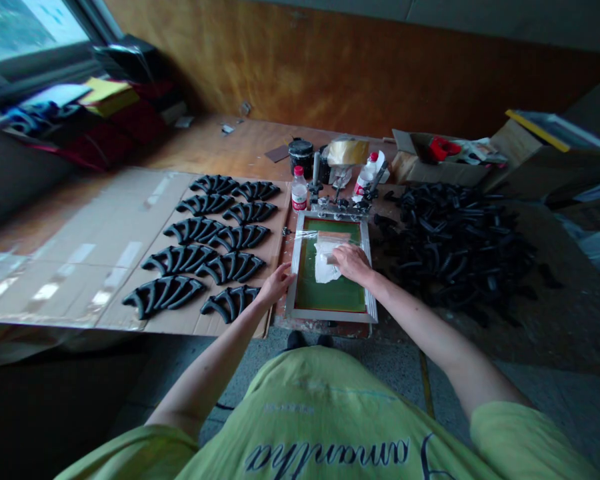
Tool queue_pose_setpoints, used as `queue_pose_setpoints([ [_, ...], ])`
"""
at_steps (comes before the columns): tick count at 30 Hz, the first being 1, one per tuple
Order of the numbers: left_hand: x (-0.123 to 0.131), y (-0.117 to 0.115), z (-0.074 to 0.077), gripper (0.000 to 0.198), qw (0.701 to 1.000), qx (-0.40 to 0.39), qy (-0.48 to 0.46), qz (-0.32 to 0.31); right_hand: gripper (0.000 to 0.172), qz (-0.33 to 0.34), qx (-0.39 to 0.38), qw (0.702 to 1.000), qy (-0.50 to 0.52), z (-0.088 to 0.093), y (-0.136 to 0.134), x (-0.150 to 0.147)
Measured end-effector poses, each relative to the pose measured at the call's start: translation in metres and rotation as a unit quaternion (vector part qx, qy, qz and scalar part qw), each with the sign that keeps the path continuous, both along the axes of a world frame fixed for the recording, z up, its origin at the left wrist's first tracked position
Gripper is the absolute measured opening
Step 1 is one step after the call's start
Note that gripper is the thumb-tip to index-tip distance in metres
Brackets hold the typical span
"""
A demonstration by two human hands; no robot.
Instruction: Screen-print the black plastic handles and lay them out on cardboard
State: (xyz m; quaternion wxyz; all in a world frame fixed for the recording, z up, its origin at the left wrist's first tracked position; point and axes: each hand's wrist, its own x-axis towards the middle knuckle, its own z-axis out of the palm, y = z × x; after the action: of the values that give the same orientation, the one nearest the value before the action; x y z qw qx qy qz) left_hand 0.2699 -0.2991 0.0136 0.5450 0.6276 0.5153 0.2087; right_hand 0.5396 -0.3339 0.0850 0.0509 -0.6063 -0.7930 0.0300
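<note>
In front of me lies a screen printing frame (373, 303) with pale metal edges and a green mesh (330, 295). My right hand (351, 261) is closed around a squeegee (331, 259) over the middle of the mesh; its blade is mostly hidden. A white patch of ink (325, 272) spreads around it, and a brownish strip (334, 236) shows just beyond. My left hand (278, 283) is at the frame's left edge, with fingers bent against it. A metal hinge clamp (337, 208) sits along the frame's far edge.
Rows of black curved plastic parts (195, 229) lie on cardboard (105, 240) to the left. A heap of similar black parts (460, 247) covers the right side. Behind the frame stand red-capped bottles (299, 190), a dark tub (301, 155) and an open carton (440, 172).
</note>
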Motion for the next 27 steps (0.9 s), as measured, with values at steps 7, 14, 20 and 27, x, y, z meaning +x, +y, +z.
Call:
queue_pose_setpoints([
  [7,-0.003,0.003,-0.007,0.067,1.000,0.019,0.010,-0.021,0.021,0.145,-0.034,0.988,0.027,0.009,-0.031,0.019],
  [14,-0.004,0.003,-0.006,0.069,0.999,0.021,-0.009,-0.025,0.025,0.051,0.040,0.997,0.034,0.001,-0.029,0.000],
  [20,-0.001,0.000,0.009,0.069,0.999,-0.029,-0.038,-0.015,0.016,0.076,0.015,0.996,0.039,0.006,-0.034,0.001],
  [27,0.000,-0.004,0.064,0.079,0.991,-0.048,-0.122,0.024,0.063,-0.089,0.091,0.982,0.142,0.058,0.044,0.023],
])
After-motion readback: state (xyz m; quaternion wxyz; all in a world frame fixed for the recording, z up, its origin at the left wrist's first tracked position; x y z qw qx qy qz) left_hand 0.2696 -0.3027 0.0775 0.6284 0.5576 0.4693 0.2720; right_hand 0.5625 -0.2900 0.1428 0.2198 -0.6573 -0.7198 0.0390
